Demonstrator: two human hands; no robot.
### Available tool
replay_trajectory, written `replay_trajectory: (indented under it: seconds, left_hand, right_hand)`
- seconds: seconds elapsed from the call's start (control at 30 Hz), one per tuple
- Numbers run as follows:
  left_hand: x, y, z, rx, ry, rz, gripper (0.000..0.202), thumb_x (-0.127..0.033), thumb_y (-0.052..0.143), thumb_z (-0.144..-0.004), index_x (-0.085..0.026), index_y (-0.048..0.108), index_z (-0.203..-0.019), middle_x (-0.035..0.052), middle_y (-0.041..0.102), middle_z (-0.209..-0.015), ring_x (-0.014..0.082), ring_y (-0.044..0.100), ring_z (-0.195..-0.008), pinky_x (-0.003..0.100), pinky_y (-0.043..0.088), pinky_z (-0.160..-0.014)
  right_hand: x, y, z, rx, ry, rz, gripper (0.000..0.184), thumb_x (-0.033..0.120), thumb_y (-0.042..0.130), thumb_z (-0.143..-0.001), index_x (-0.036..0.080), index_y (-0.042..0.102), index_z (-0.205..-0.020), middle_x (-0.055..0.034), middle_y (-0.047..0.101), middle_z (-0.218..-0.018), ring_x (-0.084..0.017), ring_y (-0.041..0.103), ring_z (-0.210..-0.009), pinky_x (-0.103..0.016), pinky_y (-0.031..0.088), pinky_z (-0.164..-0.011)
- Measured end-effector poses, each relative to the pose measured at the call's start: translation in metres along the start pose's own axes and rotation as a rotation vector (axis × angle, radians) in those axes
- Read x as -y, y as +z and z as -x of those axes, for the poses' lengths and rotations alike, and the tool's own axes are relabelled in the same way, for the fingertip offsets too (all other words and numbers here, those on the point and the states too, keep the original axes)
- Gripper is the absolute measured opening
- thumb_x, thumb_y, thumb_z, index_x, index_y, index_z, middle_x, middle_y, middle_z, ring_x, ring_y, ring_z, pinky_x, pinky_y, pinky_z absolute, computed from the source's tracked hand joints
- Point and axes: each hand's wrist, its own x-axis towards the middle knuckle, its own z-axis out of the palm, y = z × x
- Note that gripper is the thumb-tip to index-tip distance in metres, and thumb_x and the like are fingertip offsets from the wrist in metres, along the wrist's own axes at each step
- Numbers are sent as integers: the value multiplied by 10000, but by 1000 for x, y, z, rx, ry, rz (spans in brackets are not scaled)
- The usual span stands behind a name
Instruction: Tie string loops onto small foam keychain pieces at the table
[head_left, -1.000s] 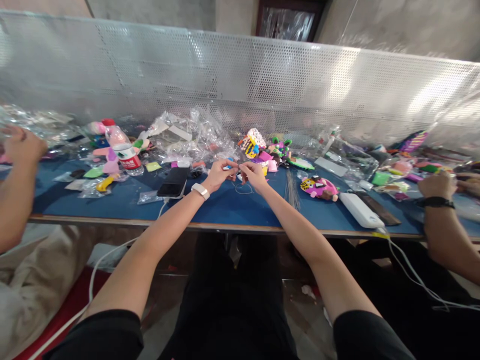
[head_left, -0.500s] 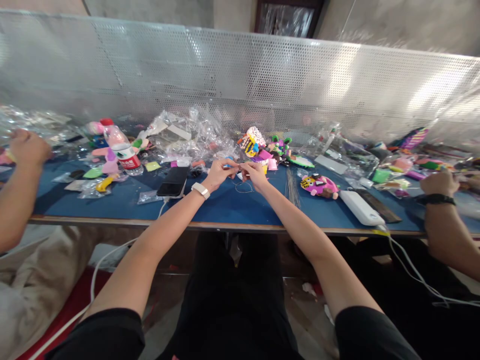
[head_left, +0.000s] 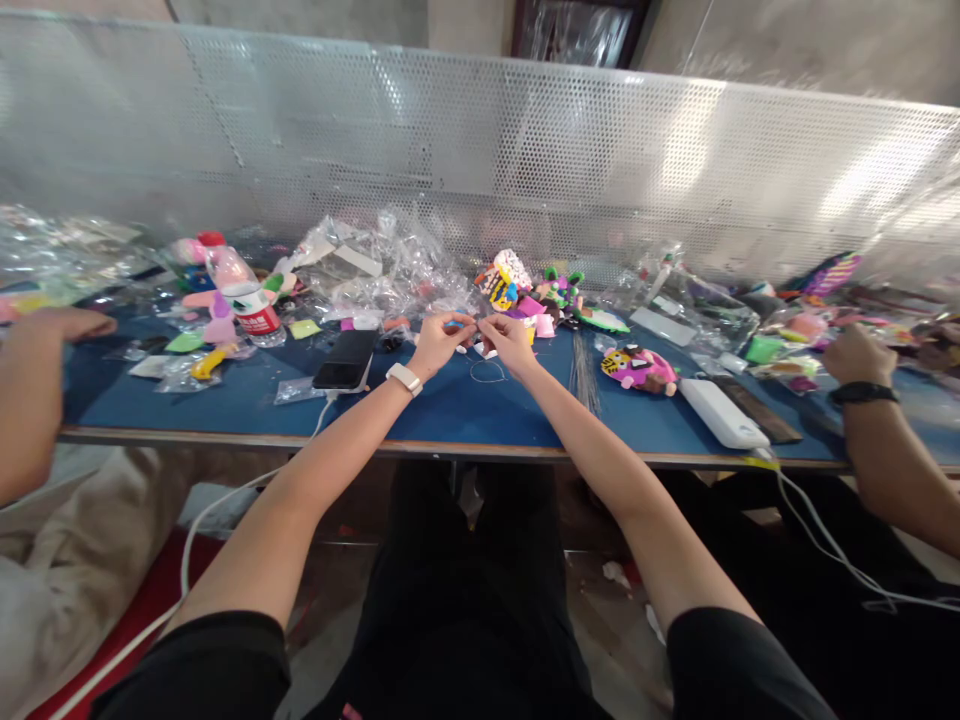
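Observation:
My left hand (head_left: 441,345), with a white-banded watch on its wrist, is closed in a pinch above the blue table. My right hand (head_left: 508,342) pinches too, its fingertips almost meeting those of the left. Whatever lies between the fingers is too small to make out. Just below them a thin wire loop (head_left: 489,372) shows against the table. Beyond the right hand sit a colourful clay-like figure (head_left: 501,282) with a white speckled top and pink pieces (head_left: 543,325). A bundle of thin wires (head_left: 582,375) lies to the right, beside a pink and yellow figure (head_left: 639,370).
A phone (head_left: 346,360) on a cable lies left of my hands, near a red-capped bottle (head_left: 253,310). Crumpled clear bags (head_left: 382,265) line the perforated metal panel (head_left: 480,150). A white power bank (head_left: 723,414) is at right. Co-workers' hands (head_left: 862,355) are on both sides.
My fingertips have shifted slightly and the hands stay close together. The left co-worker's hand has come down towards the table; the right co-worker's hand has moved a little left.

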Motion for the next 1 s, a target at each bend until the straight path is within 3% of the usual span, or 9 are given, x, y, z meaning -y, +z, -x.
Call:
replay_trajectory:
  seconds: [0.13,0.33,0.47,0.67,0.77,0.87,1.0]
  left_hand:
    - [-2,1,1,15,19,-28,526,-628,905,-767,-143,758,-908,57,744,-769,158,686,-636,283,570,-625]
    - [-11,2,6,7,175,-198,440,-606,802,-893,-169,779,-939,92,777,-961,171,699,-737,297,568,-689]
    - [-17,2,9,14,322,-338,315,-489,723,-986,-190,796,-923,101,775,-978,216,709,-883,338,570,-797]
    - [-20,0,11,81,401,-496,277,-373,629,-1047,-210,796,-897,96,766,-1005,232,707,-966,372,540,-911]
    - [-19,1,10,56,375,-504,298,-422,643,-1039,-198,791,-908,94,758,-990,221,700,-914,348,543,-859]
    - [-18,3,9,-3,327,-444,326,-486,703,-999,-179,781,-922,89,750,-956,199,675,-793,327,551,-777]
    - [-19,2,9,13,327,-460,333,-496,696,-1006,-181,779,-937,83,751,-965,196,670,-788,333,554,-781]
  right_hand:
    - [-1,0,1,-7,-31,9,508,697,820,-806,204,695,-796,46,586,-572,-92,534,-478,-223,455,-474]
    - [10,1,4,-38,193,-83,451,617,865,-754,207,676,-745,35,627,-616,-107,593,-527,-241,541,-530]
    - [14,-2,2,-31,344,-161,408,517,910,-716,201,653,-726,38,632,-630,-108,608,-551,-258,575,-581]
    - [8,-5,-1,-31,402,-246,381,460,928,-680,193,659,-716,44,607,-602,-107,584,-561,-254,546,-585]
    - [4,-3,-1,-13,299,-148,427,551,904,-705,199,661,-717,45,576,-579,-109,552,-540,-252,502,-558]
    - [5,-1,-1,-69,59,70,435,622,824,-797,207,694,-769,28,577,-610,-120,528,-566,-247,448,-543]
    - [12,-5,-1,-77,-116,246,332,540,795,-858,221,716,-808,-30,683,-834,-174,617,-796,-272,516,-676]
